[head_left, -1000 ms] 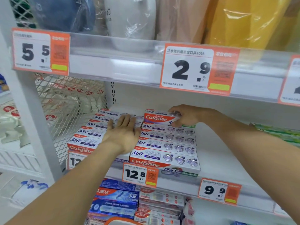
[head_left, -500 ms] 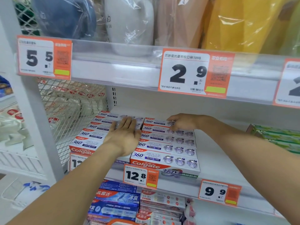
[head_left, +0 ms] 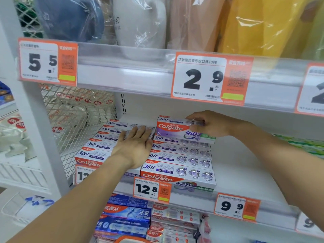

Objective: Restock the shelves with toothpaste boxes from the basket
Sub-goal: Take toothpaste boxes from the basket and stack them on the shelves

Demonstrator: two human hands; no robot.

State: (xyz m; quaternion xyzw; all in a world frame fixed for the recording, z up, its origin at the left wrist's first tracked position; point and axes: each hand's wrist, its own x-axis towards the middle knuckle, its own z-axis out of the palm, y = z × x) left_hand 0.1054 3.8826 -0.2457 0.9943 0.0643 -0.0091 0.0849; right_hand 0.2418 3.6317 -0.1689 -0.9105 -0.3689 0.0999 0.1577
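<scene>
Tipped up again at the back of the right row, the toothpaste box (head_left: pixel 182 129) sits gripped in the right hand (head_left: pixel 213 124) — ease it down flush while the left hand (head_left: pixel 135 147), fingers (head_left: pixel 140 132) flat, steadies the left row (head_left: pixel 98 146)

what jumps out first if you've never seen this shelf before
The big orange price tag reading 2.9 on the upper shelf edge grabs the eye first. Below it, the right hand grips a raised Colgate 360 box at the back of the right row, while the left hand lies flat on the left row of boxes.

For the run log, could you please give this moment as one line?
left hand flat on left boxes | right hand grips rear box tilted
</scene>
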